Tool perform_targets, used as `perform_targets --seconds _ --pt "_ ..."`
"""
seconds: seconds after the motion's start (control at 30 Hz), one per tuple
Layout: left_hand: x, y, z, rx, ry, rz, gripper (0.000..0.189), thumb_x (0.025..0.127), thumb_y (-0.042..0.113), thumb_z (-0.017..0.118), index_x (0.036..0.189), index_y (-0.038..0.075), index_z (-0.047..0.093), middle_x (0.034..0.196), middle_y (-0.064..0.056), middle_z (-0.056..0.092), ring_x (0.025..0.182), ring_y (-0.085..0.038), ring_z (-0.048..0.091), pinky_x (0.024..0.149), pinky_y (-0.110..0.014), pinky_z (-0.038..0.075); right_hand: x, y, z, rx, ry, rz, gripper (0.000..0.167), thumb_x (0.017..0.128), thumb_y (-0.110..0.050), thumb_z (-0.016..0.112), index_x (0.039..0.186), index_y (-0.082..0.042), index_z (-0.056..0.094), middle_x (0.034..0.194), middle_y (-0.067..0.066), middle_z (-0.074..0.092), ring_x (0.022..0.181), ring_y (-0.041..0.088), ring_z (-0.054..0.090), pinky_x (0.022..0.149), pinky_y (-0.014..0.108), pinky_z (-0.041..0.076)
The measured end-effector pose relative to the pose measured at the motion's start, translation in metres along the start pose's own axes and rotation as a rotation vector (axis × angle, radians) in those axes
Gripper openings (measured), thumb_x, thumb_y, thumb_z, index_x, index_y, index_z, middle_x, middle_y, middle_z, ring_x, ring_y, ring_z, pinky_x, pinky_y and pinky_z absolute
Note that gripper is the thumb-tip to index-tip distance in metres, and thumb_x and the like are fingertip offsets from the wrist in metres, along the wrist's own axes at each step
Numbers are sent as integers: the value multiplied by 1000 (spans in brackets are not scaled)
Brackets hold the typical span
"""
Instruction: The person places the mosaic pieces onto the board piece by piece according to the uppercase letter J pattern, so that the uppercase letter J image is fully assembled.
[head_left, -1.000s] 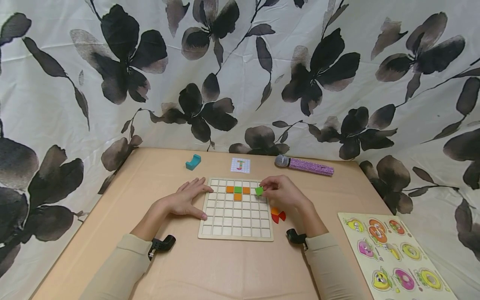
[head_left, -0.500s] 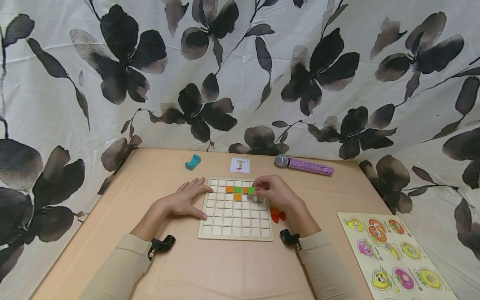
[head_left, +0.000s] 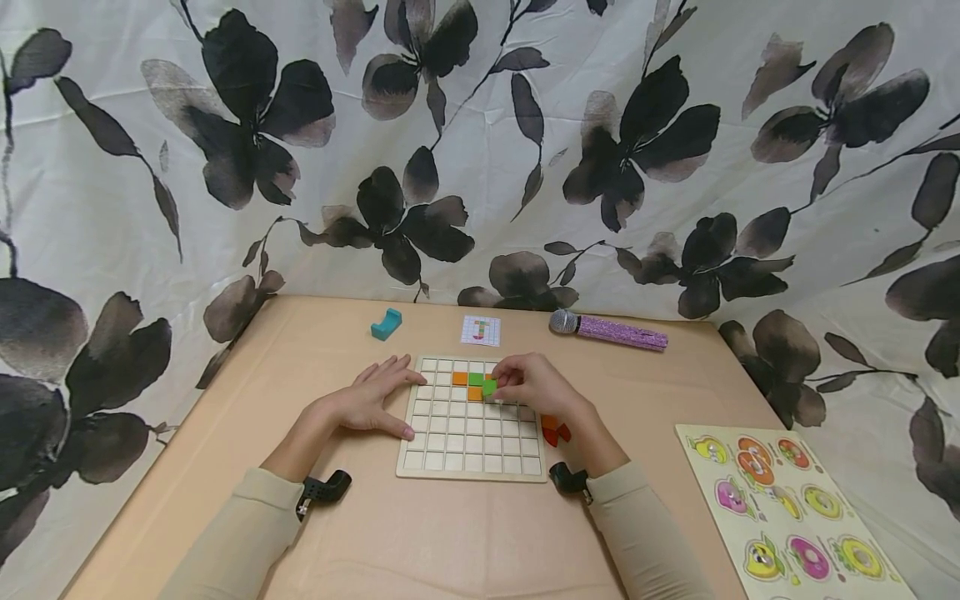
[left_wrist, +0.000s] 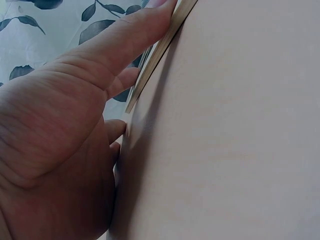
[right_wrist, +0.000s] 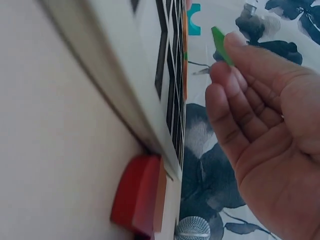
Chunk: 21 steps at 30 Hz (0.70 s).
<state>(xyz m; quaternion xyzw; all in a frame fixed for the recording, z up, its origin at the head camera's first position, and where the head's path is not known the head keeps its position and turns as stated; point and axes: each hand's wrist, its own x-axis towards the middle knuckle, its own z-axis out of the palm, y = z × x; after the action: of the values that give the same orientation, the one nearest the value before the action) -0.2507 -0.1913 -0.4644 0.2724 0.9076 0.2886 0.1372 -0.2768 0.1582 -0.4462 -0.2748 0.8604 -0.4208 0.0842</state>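
Observation:
A pale gridded board (head_left: 450,463) lies on the table. My left hand (head_left: 367,402) rests along its left edge, fingers spread, thumb at the rim; the left wrist view shows the thumb (left_wrist: 125,42) against the board's edge. My right hand (head_left: 547,390) pinches a green square tile (head_left: 489,389) between thumb and fingertips, above the upper part of the grid. In the right wrist view the tile (right_wrist: 220,44) is tilted and clear of the board. Set in the grid are an orange tile (head_left: 460,378), a green tile (head_left: 476,379) and a lower orange tile (head_left: 476,394).
Orange and red pieces (head_left: 552,432) lie by the board's right edge. Behind the board are a small pattern card (head_left: 480,331), a teal curved block (head_left: 386,324) and a purple glittery microphone (head_left: 615,331). A fruit-picture board (head_left: 772,467) lies at the right. Floral cloth hangs behind.
My right hand has moved left over the board with the green tile, from near its right edge toward the placed tiles, now covering the orange tile on the right. My left hand has stayed still.

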Motion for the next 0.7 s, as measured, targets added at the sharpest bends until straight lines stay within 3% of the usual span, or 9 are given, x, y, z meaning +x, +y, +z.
perform_targets --seconds 0.17,0.7 --pt "-1 2 -1 -8 -2 -5 87 76 55 88 147 21 51 174 -23 10 161 -45 1 127 -66 -2 4 -1 3 -47 -4 -21 24 85 -11 87 104 -6 75 85 0 69 76 16 63 70 24 55" --pt "0 1 0 -9 1 -6 86 76 56 88 147 22 52 174 -23 10 161 -45 1 127 -66 -2 5 -12 8 -52 -44 -26 20 85 -11 86 101 -8 75 84 0 69 77 15 62 71 24 55"
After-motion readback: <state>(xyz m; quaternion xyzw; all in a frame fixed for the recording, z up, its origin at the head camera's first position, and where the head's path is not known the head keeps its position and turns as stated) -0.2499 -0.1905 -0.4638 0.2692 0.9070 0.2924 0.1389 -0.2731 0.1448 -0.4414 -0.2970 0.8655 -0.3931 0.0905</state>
